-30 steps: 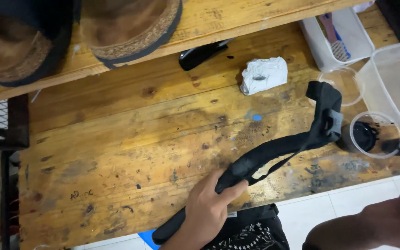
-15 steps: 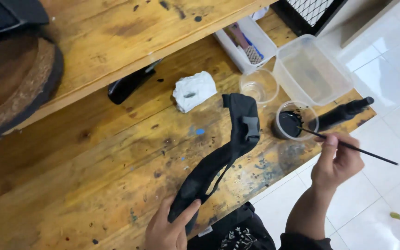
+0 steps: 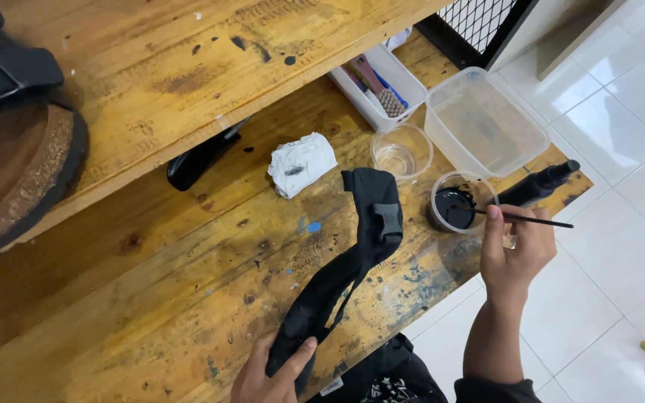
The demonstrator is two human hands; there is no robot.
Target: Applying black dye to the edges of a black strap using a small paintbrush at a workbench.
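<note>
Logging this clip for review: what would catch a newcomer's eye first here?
The black strap lying across the stained wooden bench, its near end gripped by the left hand. Next, the right hand holding a thin brush with its tip in a clear cup of black liquid at the bench's right edge. A crumpled white rag lies behind the strap.

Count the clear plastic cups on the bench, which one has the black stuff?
2. An empty clear cup sits beside the white crumpled rag; the cup with black liquid stands nearer the bench edge, where the right hand dips a thin brush. None seem hidden.
</note>
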